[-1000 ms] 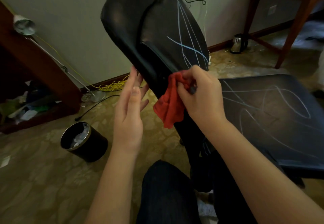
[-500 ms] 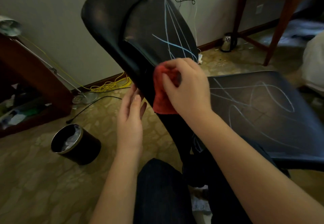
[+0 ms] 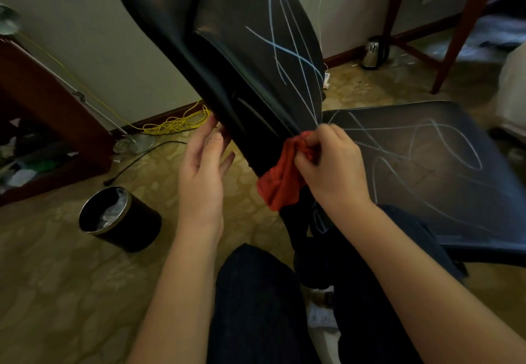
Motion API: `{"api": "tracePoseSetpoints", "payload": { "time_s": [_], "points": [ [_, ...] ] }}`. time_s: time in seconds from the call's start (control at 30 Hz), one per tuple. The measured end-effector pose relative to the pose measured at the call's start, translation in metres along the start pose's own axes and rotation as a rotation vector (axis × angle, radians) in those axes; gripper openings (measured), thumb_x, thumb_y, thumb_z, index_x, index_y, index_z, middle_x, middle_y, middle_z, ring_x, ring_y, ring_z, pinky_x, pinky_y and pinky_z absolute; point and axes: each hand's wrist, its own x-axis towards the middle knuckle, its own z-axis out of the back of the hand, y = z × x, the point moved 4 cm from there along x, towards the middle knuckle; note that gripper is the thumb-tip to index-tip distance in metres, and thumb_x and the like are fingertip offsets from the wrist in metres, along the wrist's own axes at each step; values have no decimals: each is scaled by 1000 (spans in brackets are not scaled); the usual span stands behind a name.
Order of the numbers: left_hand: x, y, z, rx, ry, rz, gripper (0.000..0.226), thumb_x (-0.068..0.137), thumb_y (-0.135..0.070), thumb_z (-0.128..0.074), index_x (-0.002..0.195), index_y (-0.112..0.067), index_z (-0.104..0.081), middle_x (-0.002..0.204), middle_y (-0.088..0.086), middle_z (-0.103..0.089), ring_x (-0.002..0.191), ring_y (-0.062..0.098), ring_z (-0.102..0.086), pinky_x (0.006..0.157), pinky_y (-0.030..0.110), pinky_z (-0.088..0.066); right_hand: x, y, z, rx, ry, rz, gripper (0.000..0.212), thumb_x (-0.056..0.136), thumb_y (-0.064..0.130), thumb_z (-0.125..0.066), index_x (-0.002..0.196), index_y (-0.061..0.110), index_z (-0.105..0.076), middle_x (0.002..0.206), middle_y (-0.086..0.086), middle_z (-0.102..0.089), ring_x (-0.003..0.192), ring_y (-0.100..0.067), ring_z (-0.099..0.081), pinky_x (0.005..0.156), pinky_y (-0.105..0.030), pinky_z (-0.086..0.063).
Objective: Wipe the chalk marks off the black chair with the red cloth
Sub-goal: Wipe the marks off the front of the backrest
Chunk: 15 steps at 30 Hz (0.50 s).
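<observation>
- the black chair (image 3: 227, 50), a smooth padded model with a tall curved backrest and a flat seat (image 3: 427, 181), stands on the patterned carpet floor directly ahead of the person. the backrest rises at a slant in the head view, with its marked front face within arm's reach.
- pale chalk marks (image 3: 287, 47) run down the front of the backrest in long crossing strokes that converge near its lower end. more loops cover the seat. judged from this, most of the wiping is not yet done.
- the right hand (image 3: 333, 170) holds the crumpled red cloth (image 3: 284, 184) of soft fabric. its fingers (image 3: 327, 138) are curled tight and the thumb pinches a bunched wad, while the rest of the cloth hangs loose below. the bunching probably gives a firm pad to press with.
- the cloth touches the lower end of the backrest, just where the strokes converge, beside the junction with the seat. this looks like a sound start point for a stroke along the lines.
- the left hand (image 3: 202, 175) holds nothing. its fingers (image 3: 212, 141) are straight and relaxed, with the tips against the rear edge of the backrest. likely purpose: to brace the backrest against wiping pressure from the front.
- caution: chalk may smear on the smooth surface, so turn the cloth to a fresh face as needed.
- a round black waste bin (image 3: 119, 218) with a metal rim stands on the floor to the left, well apart from the chair.
</observation>
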Motion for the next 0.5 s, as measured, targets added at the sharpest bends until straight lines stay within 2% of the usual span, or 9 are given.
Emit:
{"api": "tracePoseSetpoints", "payload": {
  "time_s": [0.1,0.17,0.3,0.4,0.5],
  "points": [
    [-3,0,-1,15,3,-17,29,105,-21,-45,128,-35,-56,133,-6,-63,120,4,-60,101,33,-50,-11,-10,6,-43,9,-4,18,80,9,-70,80,18,-54,82,8,-51,80,-19,-56,68,-29,-41],
    [-4,-1,-2,15,0,-37,30,105,-20,-44,129,-35,-55,133,-9,-62,122,3,-58,101,32,-50,-6,5,16,-19,-77,95,10,81,8,-70,87,13,-63,85,4,-60,81,-17,-58,71,-28,-46],
    [-6,3,-7,10,-18,-20,34,105,-17,-44,134,-31,-53,133,-9,-62,123,4,-57,104,35,-49,16,41,13,55,-174,256,16,85,12,-67,100,9,-70,97,-2,-68,92,-16,-60,80,-22,-46],
    [-5,2,-7,-1,-48,-23,36,104,-16,-45,138,-27,-53,131,-8,-64,121,4,-59,104,35,-49,24,51,-1,65,-221,286,10,87,13,-66,94,6,-69,93,-5,-65,87,-19,-59,77,-24,-47],
    [-5,3,-7,-7,-65,-23,35,104,-15,-45,134,-29,-56,130,-7,-65,119,5,-61,102,34,-50,21,41,-6,34,-265,235,7,87,10,-65,87,4,-62,88,-7,-60,81,-20,-56,72,-24,-44]
  ]
}}
